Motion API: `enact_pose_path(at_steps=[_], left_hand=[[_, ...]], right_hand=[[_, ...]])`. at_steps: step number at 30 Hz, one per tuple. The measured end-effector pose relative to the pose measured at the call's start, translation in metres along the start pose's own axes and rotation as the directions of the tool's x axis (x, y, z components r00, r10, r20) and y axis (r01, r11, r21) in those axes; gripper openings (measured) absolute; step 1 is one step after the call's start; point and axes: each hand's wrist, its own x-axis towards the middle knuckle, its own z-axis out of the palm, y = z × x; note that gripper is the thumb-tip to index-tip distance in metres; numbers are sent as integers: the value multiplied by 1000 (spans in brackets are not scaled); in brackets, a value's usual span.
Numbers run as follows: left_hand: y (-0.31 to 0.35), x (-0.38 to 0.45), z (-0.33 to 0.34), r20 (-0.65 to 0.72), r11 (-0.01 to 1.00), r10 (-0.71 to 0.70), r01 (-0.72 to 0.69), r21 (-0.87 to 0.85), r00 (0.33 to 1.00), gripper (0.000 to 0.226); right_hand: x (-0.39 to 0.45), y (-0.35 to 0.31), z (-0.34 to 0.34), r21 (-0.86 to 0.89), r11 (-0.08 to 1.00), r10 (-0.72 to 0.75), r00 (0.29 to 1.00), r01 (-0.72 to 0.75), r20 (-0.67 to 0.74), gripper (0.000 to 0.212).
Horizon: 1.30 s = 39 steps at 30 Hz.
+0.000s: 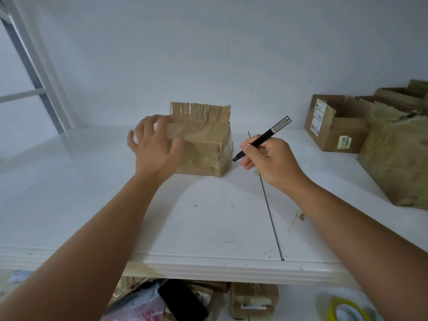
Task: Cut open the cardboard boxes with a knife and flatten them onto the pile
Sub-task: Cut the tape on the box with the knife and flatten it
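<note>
Right hand: fingers curled round a slim black knife, held pen-fashion, tip just right of the box. Left hand: fingers spread, blurred, at the box's left top edge; contact cannot be told. Taped cardboard box: mid-table, one flap upright. White table. Opened boxes: far right.

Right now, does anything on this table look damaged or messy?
Yes. The taped box has a flap standing up with wrinkled tape. Small scraps litter the white table near its seam, and the boxes at right are torn open.
</note>
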Motion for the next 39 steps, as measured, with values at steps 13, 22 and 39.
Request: enact_pose_path(at_steps=[13,22,39], left_hand=[[-23,0,13,362,973,128,-46,-227,923,78],[-17,-1,17,410,908,385,-420,-5,827,105],[-25,0,20,380,933,320,-219,-285,868,80]], right_hand=[[7,9,3,-179,983,5,981,-40,-196,19],[-2,2,9,-12,994,-110,993,110,-37,17],[24,42,4,-54,995,78,978,-90,-192,30]])
